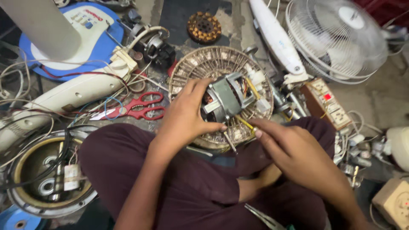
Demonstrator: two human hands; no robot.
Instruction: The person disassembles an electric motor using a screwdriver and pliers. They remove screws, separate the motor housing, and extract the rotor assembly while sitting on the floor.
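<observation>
The small grey metal fan motor (228, 99), boxy with copper windings showing at its open end, sits between the two hands on top of a round, ribbed stator disc (204, 64) of dull metal. Its long axis runs slantwise, from low beside the left hand up and away toward the far right. The left hand (185, 113) comes in from the near side, wrist bent, fingers curled over the motor's top and thumb pressed along its near face, gripping it. The right hand (294, 149) reaches across from the near right, fingers pinched narrowly round a thin yellow-handled screwdriver (246, 123) whose tip meets the motor's lower edge. Both forearms rest over knees in dark maroon cloth. Left of the left hand lie red-handled scissors (142, 106) on the floor, among tangled wires. Beyond the right hand stands a white wire-caged fan (336, 38), with a brown socket board (326, 102) nearer.
</observation>
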